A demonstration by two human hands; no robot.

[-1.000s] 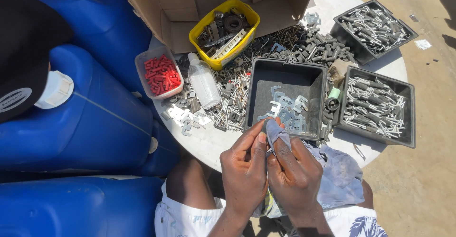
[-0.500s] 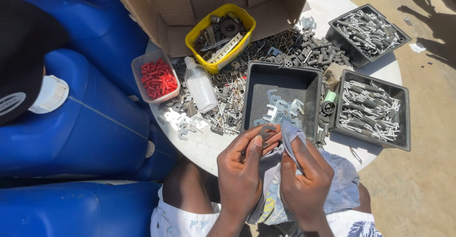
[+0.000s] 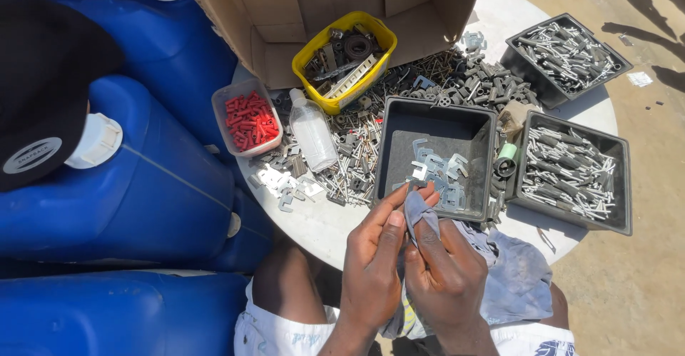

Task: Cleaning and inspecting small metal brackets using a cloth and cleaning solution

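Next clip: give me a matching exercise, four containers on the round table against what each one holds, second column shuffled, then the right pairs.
Containers:
1. Yellow plastic tub
2. Small pale pink plastic tray
3. Dark square tray nearest the hands
4. Dark tray at the table's right edge

Contents:
A. Small red plastic pieces
B. Flat silvery metal brackets
C. Dark gears and mixed black parts
D. Heap of slim silvery metal pins

Pairs: 1-C, 2-A, 3-B, 4-D
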